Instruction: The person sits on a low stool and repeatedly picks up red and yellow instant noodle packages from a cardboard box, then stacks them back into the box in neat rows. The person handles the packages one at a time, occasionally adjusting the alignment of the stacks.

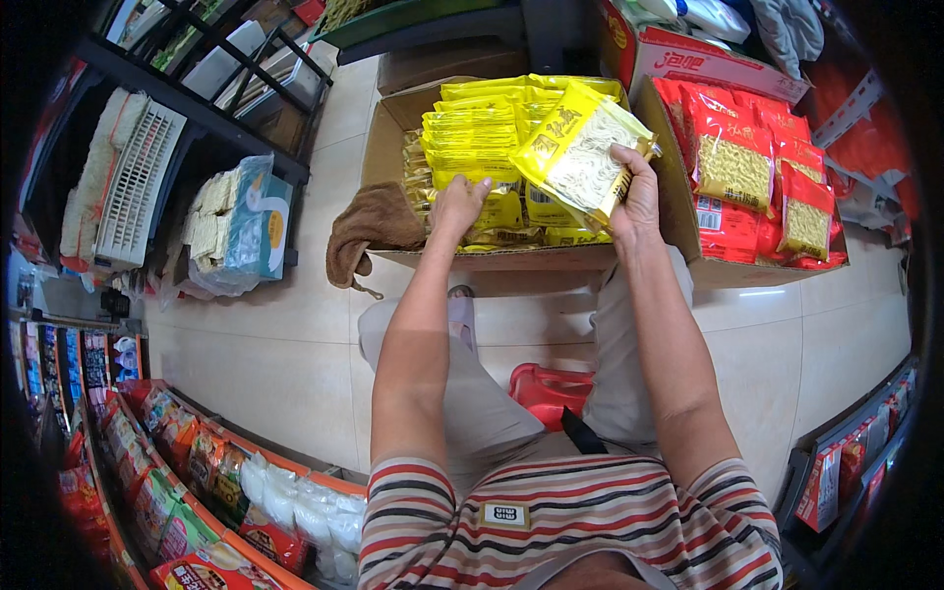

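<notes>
My right hand [636, 195] grips the edge of a yellow packet of dried noodles [582, 151], tilted above an open cardboard box [380, 140]. Pale, coiled noodles show through its clear window. My left hand [459, 206] rests at the front of a row of yellow noodle packets [472, 136] in that box. Its fingertips are partly hidden against them, so I cannot tell whether it holds one. A brown cloth [372, 228] hangs over the box's front left corner.
A second cardboard box [678, 228] to the right holds red noodle packets [734, 158]. Between my legs is a red plastic stool [549, 387]. A blue box [273, 221] and a dark rack [206, 96] stand left. Stocked shelves [221, 472] line the lower left.
</notes>
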